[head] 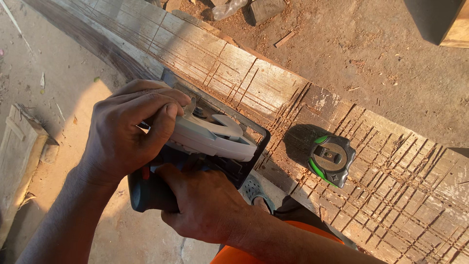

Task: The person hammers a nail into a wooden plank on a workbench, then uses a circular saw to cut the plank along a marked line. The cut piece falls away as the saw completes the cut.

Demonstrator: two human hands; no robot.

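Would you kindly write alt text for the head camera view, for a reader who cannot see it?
Two bare hands grip a circular saw on a scored wooden plank: the left hand on its pale guard, the right hand around the dark handle. A black and green tape measure lies on the plank to the right, above sawdust-strewn ground.

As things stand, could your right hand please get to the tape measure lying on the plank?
Probably yes, once it lets go. The right hand is wrapped around the handle of the circular saw, so it is busy. The tape measure lies just beside it on the plank, with nothing between them.
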